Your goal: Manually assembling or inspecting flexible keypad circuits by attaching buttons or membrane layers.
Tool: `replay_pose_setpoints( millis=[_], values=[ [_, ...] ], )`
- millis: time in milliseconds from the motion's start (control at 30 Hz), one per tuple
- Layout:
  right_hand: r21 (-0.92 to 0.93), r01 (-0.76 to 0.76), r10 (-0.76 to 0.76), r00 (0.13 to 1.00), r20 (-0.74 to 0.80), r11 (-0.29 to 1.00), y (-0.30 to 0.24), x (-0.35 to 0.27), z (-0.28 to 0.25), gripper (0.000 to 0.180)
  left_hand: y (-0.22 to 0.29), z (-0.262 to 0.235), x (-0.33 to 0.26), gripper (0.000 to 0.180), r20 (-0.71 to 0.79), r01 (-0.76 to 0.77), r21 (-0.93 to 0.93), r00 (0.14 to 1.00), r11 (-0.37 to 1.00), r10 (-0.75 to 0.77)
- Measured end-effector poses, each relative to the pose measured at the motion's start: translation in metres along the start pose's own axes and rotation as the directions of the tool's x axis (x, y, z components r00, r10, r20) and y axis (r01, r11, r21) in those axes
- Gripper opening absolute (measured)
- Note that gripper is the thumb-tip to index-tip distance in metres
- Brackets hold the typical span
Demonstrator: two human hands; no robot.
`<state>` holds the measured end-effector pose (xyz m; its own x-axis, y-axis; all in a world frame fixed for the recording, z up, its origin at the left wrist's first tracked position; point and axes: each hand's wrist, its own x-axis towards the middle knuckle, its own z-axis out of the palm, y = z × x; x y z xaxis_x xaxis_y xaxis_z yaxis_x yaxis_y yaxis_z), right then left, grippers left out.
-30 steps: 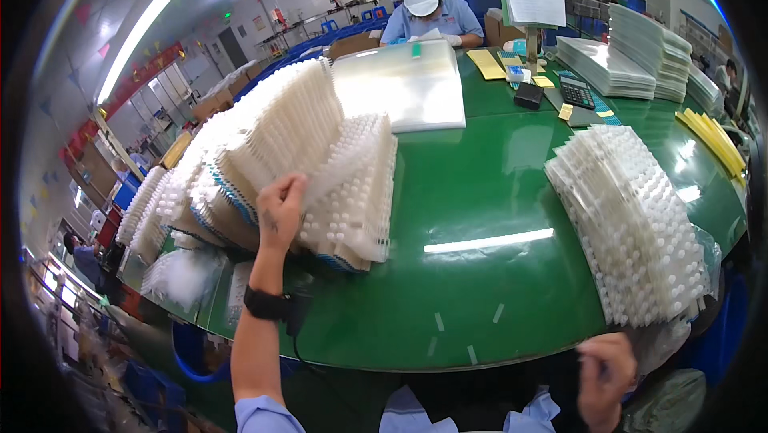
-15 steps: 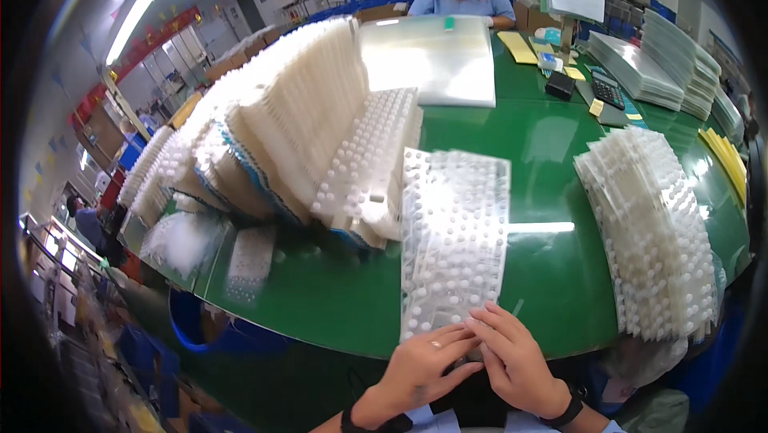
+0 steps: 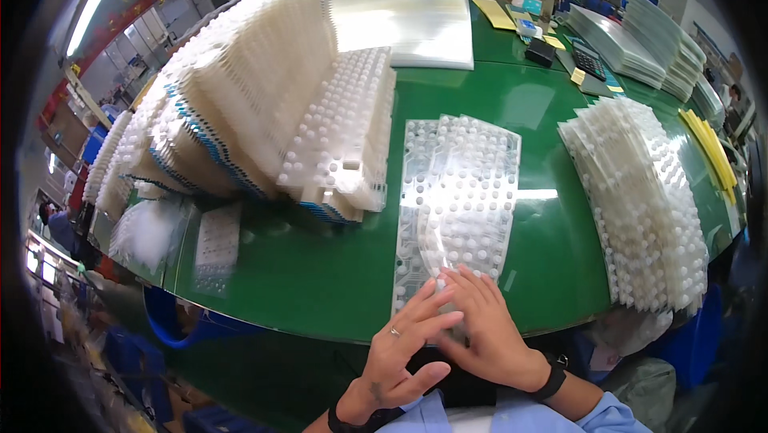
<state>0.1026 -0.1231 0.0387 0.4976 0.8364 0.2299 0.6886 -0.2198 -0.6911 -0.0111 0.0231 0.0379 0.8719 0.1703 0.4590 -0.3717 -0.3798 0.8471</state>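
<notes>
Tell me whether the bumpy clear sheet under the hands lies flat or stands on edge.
Flat: the clear sheet is spread on the green table, both hands pressing its near end.

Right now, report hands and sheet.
Left hand and right hand flat on near end of dimpled sheet. Leaning stack left, apart. Nothing blocking.

A sheet lies on the table before the person, its near end under both hands: the left hand just left of the right hand, the two touching. Left of the sheet a big stack leans, with a bag at its near left. Right of the sheet lies a second stack. Behind the sheet rests a film pile; a calculator sits to that pile's right
</notes>
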Motion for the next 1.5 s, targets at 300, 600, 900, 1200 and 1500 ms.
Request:
replay_pose_setpoints(
  millis=[300, 600, 900, 1200, 1500],
  values=[
    [-0.013, -0.039, 0.024, 0.809, -0.588, 0.999, 0.019, -0.011, -0.075, 0.035, -0.026, 0.005, -0.001, 0.057, 0.134, 0.128, 0.709, 0.941, 0.693, -0.312],
    [-0.142, -0.054, 0.053, 0.999, -0.014, 0.988, 0.031, -0.034, -0.027, 0.046, -0.030, -0.015, -0.002, 0.056, 0.037, 0.203, 0.741, 0.939, 0.640, -0.341],
    [0.837, 0.013, 0.585, 0.709, -0.393, 0.547, 0.069, -0.043, -0.052, 0.025, -0.008, 0.036, 0.022, 0.059, 0.314, -0.024, 0.586, 0.928, 0.810, -0.200],
    [-0.311, -0.047, 0.007, 0.992, -0.129, 0.949, 0.060, -0.081, -0.097, 0.026, -0.025, 0.033, 0.012, 0.050, 0.352, -0.059, 0.562, 0.919, 0.825, -0.175],
    [-0.278, -0.132, 0.116, 0.990, -0.075, 0.952, 0.056, -0.086, -0.055, 0.031, -0.031, -0.212, -0.053, 0.034, -0.638, 0.570, 0.684, 0.770, 0.456, -0.007]
  ],
)
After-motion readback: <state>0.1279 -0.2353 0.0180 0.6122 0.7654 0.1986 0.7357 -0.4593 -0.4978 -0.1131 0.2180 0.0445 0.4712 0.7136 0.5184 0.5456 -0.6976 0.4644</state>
